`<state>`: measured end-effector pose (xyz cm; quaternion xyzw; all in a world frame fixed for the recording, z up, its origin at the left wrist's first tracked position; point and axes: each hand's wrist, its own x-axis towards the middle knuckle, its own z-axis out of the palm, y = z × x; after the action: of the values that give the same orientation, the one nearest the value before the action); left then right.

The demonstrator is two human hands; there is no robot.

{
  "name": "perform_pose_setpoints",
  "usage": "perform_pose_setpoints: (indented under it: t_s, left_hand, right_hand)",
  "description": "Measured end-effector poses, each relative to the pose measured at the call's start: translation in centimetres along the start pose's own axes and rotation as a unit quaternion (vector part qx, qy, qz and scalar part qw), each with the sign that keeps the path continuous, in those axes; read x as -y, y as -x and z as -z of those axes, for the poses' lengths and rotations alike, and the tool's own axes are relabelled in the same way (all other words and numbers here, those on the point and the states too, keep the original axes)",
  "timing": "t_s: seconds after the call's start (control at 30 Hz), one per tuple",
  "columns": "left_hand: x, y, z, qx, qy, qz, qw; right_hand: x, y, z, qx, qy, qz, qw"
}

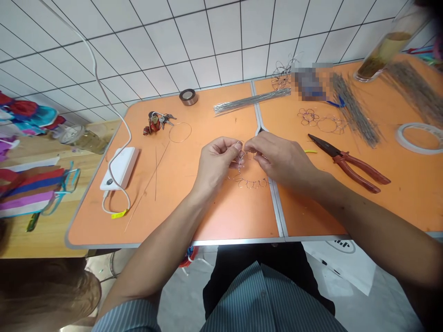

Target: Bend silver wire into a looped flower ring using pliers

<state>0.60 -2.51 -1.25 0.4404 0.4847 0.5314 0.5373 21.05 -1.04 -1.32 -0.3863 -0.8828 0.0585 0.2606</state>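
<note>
A thin wire ring edged with small loops [254,184] hangs between my hands, just over the orange table. My left hand [218,161] pinches its upper left part between thumb and fingers. On the other side, my right hand [282,157] is closed at the top of the ring, fingertips close to the left ones. What exactly the right fingertips grip is partly hidden, but the wire runs into them. Pliers with red handles [349,161] lie to the right of my right hand, jaws pointing left. A bit of yellow wire [310,151] shows beside that hand.
A bundle of straight wires [252,101] lies behind my hands; another dark bundle [356,110] is at right. Keys [161,121], a tape roll [188,97] and a white power bank [120,168] with cable are left. A tall glass [384,55] stands back right.
</note>
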Motion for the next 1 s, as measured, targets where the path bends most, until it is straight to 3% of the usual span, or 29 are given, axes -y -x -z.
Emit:
perform_pose_setpoints:
  t_s: [0.3, 0.47, 0.53, 0.77, 0.87, 1.0]
  left_hand:
    - [-0.2, 0.0, 0.1, 0.017, 0.028, 0.037, 0.999]
    - [-0.4, -0.1, 0.2, 0.018, 0.042, 0.030, 0.999]
    - [-0.4, -0.1, 0.2, 0.026, 0.042, 0.022, 0.999]
    - [0.0, 0.2, -0.1, 0.077, 0.003, -0.012, 0.997]
    - [0.0, 0.4, -0.1, 0.082, -0.004, -0.003, 0.997]
    - [0.0, 0.5, -0.3, 0.068, -0.017, 0.007, 0.998]
  right_hand:
    - [-0.1, 0.0, -0.2, -0.011, -0.028, -0.004, 1.000]
    - [-0.1, -0.4, 0.2, -0.045, -0.141, 0.018, 0.989]
    - [0.1, -0.6, 0.4, -0.062, -0.208, -0.010, 0.976]
    - [0.7, -1.3, 1.4, -0.057, -0.365, -0.205, 0.906]
    - [0.6, -1.4, 1.4, -0.061, -0.399, -0.239, 0.883]
    - [0.3, -1.4, 1.2, -0.045, -0.393, -0.237, 0.887]
